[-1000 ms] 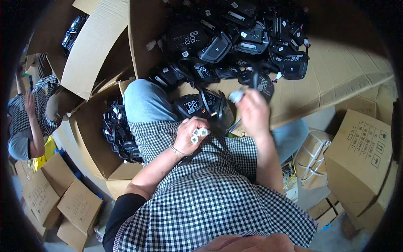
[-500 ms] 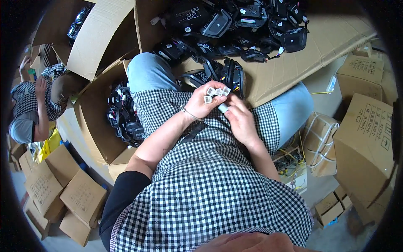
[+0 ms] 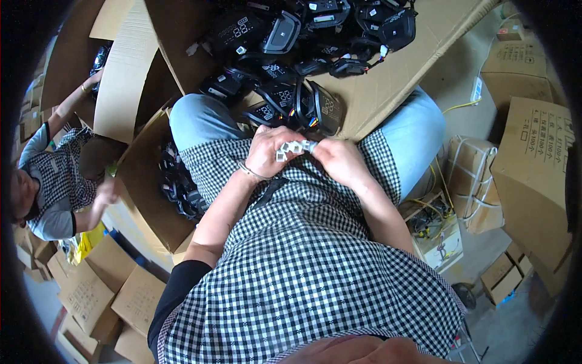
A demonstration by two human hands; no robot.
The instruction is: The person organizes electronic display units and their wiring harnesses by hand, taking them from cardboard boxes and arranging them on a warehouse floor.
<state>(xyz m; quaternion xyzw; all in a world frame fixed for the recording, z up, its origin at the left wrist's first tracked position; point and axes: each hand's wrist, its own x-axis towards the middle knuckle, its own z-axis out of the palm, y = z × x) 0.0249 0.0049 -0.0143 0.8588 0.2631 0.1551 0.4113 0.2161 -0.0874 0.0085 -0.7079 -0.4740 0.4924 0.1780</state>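
Above my lap, my left hand (image 3: 267, 151) is closed around a small cluster of white plastic connectors (image 3: 290, 148), whose square ends stick out past the fingers. My right hand (image 3: 343, 160) meets it from the other side, its thumb and fingers pinched at a pale connector piece (image 3: 310, 145) at the cluster's right end. Most of that piece is hidden by the fingers. Just beyond my hands, black digital display units (image 3: 324, 108) with coloured wires lean together at the carton's near edge.
A large open carton (image 3: 388, 91) ahead holds a heap of black display units (image 3: 273, 36). Left of my knee, another carton (image 3: 142, 188) contains more units. A co-worker (image 3: 60, 164) is at the far left. Closed cartons (image 3: 527, 164) and a strapped bundle (image 3: 470, 182) stand at right.
My right hand has turned and come in against the connectors in my left hand. The view has shifted slightly. The co-worker's arm now reaches toward a carton.
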